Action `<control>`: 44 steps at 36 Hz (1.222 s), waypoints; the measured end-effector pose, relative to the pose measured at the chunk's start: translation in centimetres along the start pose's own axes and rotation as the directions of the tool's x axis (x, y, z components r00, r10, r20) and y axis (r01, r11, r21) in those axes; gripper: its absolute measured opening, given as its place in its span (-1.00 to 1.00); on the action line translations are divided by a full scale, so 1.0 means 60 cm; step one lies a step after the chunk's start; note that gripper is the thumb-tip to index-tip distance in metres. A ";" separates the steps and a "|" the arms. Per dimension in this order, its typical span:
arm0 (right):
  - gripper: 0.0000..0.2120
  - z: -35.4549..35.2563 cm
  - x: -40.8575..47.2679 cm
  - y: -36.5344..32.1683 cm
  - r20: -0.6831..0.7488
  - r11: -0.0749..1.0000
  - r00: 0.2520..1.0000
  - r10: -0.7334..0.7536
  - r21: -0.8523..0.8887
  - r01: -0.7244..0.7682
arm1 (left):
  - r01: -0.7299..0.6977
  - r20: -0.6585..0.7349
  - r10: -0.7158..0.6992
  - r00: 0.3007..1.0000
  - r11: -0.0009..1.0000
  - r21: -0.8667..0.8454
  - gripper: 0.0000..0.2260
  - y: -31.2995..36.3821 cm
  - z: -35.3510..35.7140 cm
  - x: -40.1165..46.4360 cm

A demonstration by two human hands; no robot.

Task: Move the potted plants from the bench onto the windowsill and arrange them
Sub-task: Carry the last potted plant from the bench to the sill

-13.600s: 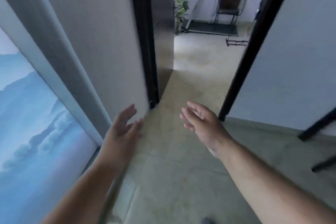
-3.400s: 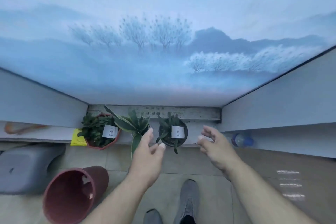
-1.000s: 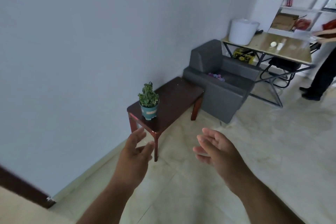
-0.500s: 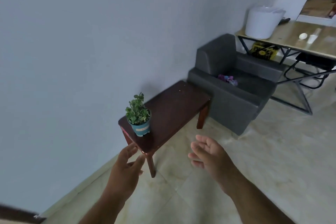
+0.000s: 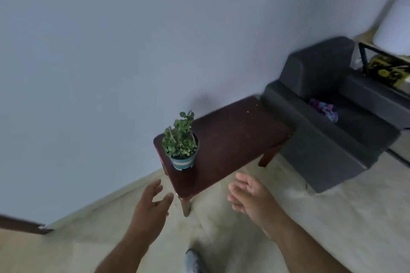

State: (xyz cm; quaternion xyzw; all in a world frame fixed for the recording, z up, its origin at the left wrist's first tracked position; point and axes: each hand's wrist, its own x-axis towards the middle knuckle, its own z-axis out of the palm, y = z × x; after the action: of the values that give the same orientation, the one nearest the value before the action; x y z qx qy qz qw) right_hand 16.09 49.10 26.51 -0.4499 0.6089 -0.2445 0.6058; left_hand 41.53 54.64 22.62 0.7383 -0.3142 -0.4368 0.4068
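Observation:
A small leafy plant in a blue pot with a pale band (image 5: 183, 154) stands upright at the near left end of a dark wooden bench (image 5: 233, 139). My left hand (image 5: 150, 210) is held out below and left of the pot, fingers apart, holding nothing. My right hand (image 5: 253, 197) is out in front of the bench's near edge, palm turned inward, fingers spread and empty. Both hands are short of the pot and not touching it. The windowsill is out of view.
The bench stands against a plain pale wall. A dark grey armchair (image 5: 328, 135) with a purple item (image 5: 324, 109) on its seat sits right of the bench. A table with a white container (image 5: 395, 24) shows at the far right. Light floor tiles lie beneath; my shoe (image 5: 194, 261) is below.
I have turned from the windowsill, where three pots stand, and walked up to the bench. Over the last second the bench and pot have come closer; both hands stay open and empty.

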 end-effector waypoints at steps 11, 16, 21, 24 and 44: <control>-0.41 0.011 0.205 -0.016 0.090 0.974 0.993 0.079 -0.220 -0.058 | 0.138 0.018 -0.138 0.990 0.990 -0.002 -0.48 -0.029 0.062 0.188; -0.36 0.025 0.309 0.011 0.140 0.965 0.983 0.118 -0.249 -0.080 | 0.181 -0.017 -0.181 0.983 0.983 -0.023 -0.45 -0.064 0.101 0.257; -0.27 0.053 0.442 0.064 0.189 0.969 0.972 0.141 -0.227 -0.097 | 0.230 -0.058 -0.233 0.971 0.971 -0.059 -0.41 -0.130 0.144 0.333; -0.29 0.072 0.512 0.094 0.213 0.975 0.965 0.155 -0.190 -0.114 | 0.212 -0.065 -0.219 0.974 0.973 -0.096 -0.49 -0.154 0.166 0.373; -0.35 0.135 0.634 0.103 0.499 0.999 0.865 0.052 -0.017 -0.050 | 0.048 0.043 -0.041 0.998 0.980 -0.192 -0.49 -0.183 0.166 0.470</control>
State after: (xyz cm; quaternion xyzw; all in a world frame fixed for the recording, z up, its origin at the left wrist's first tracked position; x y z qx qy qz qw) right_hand 27.56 21.89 0.42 -0.4826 0.4435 -0.1029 0.7482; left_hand 45.60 33.47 -0.81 0.6936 -0.2617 -0.4885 0.4602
